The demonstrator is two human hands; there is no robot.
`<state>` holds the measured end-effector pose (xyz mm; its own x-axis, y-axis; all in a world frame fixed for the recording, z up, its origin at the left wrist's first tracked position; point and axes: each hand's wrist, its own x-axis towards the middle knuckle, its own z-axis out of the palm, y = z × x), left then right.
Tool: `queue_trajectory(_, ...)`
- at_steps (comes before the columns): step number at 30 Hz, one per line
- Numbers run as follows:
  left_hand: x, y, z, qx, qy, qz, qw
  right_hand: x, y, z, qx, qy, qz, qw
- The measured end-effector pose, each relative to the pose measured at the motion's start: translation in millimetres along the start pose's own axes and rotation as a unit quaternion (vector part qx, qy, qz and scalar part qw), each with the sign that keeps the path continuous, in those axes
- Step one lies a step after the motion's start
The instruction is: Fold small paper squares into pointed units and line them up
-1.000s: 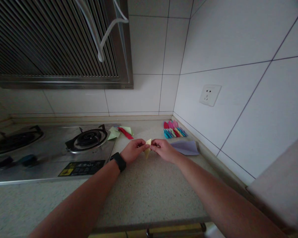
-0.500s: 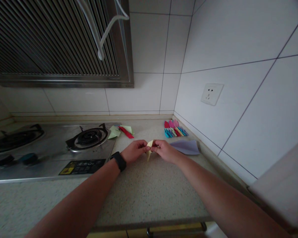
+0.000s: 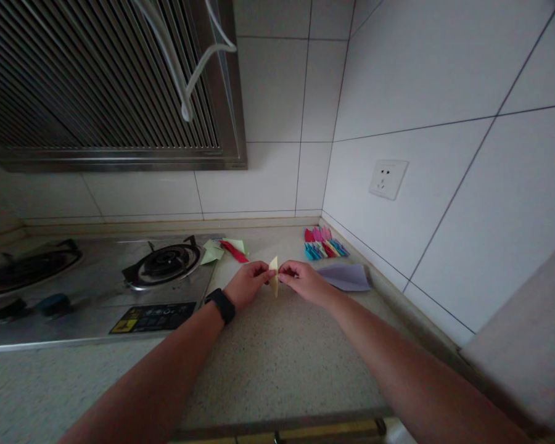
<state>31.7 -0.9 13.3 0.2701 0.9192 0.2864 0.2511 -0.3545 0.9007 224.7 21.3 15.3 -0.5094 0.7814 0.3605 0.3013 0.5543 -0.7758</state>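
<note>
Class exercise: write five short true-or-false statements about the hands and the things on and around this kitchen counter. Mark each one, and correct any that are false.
1. The left hand holds a pale yellow folded paper. True.
2. A black watch is on the right wrist. False: it is on the left wrist.
3. A pale purple sheet lies on the counter. True.
4. The long red piece lies to the right of the purple sheet. False: it lies to its left, by the pale green paper.
5. Small coloured pieces lie near the wall corner. True.
</note>
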Motion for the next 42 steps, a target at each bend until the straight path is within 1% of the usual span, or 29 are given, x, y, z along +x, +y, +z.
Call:
queue_trajectory(6,1,-5,-2,0.019,-0.001,0.019,1.000,0,2,0,0.003,-0.002,0.019,1.000)
queue_trajectory(10,1,-4,-2,0.044,0.004,0.021,0.999,0,2,0,-0.021,-0.005,0.009,1.000)
queue_trajectory(13,1,-4,-2,0.039,-0.003,0.023,0.999,1,2,0,-0.029,-0.013,0.000,0.999)
queue_trajectory(16,0,-4,-2,0.019,-0.024,0.013,0.999,0,0,-1,0.002,-0.038,-0.002,0.999)
queue_trajectory(19,-2,-3,-3,-0.023,-0.067,-0.009,0.997,-2,-1,-1,0.039,-0.067,0.014,0.997)
queue_trajectory(22,-5,-1,-4,-0.061,-0.100,-0.017,0.993,-3,1,-1,0.050,-0.082,0.029,0.995)
queue_trajectory(27,-6,-4,-6,-0.118,-0.130,-0.013,0.984,-3,8,1,0.036,-0.080,0.052,0.995)
queue_trajectory(30,-6,-8,-6,-0.128,-0.146,-0.017,0.981,-3,11,1,0.023,-0.068,0.059,0.996)
queue_trajectory(33,-7,-8,-5,-0.148,-0.157,-0.021,0.976,-4,12,1,0.021,-0.072,0.067,0.995)
queue_trajectory(38,-11,-4,-2,-0.164,-0.168,-0.033,0.971,-5,8,0,0.031,-0.096,0.035,0.994)
queue_trajectory(42,-12,-1,-1,-0.146,-0.176,-0.039,0.973,-9,0,-2,0.026,-0.115,0.022,0.993)
